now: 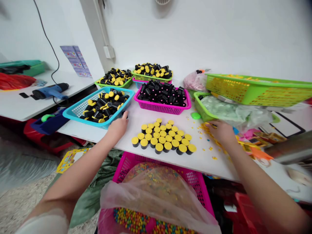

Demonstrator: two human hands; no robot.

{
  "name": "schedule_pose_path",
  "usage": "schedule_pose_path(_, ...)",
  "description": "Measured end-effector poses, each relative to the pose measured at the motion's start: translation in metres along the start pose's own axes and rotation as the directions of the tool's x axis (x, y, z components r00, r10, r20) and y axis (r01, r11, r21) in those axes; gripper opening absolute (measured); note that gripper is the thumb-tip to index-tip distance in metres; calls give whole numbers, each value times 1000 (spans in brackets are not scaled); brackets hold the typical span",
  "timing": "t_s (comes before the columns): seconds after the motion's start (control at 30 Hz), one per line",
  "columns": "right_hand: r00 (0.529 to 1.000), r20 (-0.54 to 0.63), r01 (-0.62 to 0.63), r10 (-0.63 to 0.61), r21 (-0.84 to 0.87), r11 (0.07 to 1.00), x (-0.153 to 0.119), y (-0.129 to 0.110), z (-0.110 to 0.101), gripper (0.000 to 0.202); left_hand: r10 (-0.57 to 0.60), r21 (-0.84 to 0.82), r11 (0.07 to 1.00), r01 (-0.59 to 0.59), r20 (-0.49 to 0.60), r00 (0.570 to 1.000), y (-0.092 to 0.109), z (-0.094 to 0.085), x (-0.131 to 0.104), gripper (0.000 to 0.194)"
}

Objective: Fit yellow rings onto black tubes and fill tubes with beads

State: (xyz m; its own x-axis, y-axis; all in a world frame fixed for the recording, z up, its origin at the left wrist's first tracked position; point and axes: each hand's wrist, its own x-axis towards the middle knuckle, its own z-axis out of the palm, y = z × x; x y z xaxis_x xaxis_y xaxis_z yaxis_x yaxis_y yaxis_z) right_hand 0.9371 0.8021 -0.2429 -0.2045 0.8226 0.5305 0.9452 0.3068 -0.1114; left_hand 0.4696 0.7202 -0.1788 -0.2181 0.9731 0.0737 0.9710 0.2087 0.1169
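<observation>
L hand (118, 126) is by the blue basket (74, 110), R hand (222, 131) at yellow bits (206, 127), well apart; can't tell if either grips. Capped tubs (162, 139) stand btwn them. Prob. pick-up step; next move needs a sure pinch.

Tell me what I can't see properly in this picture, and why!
In the head view:
Whether the left hand holds anything: the hand itself hides that.
Whether the right hand grips anything: its own back is in the way.
How deep the colourful balls go: cloudy plastic covers many of them.
The whole round white thing up high: the top edge cuts it off.
The print on the purple sheet: too small and blurred.
</observation>
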Motion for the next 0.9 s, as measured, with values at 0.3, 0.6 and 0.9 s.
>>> schedule_pose_path(0.3,987,-119,-69,105,274,959,-24,-57,-27,32,-33,69,997,34,-16,999,5,16,44,48)
schedule_pose_path(0.6,987,-44,-100,156,591,800,-38,-132,-82,29,186,-549,819,-167,-21,982,-4,-9,-24,32)
schedule_pose_path(0.9,875,-476,400,-83,617,678,-69,-238,-123,49,557,-975,154,-162,-50,829,66,-51,-136,27)
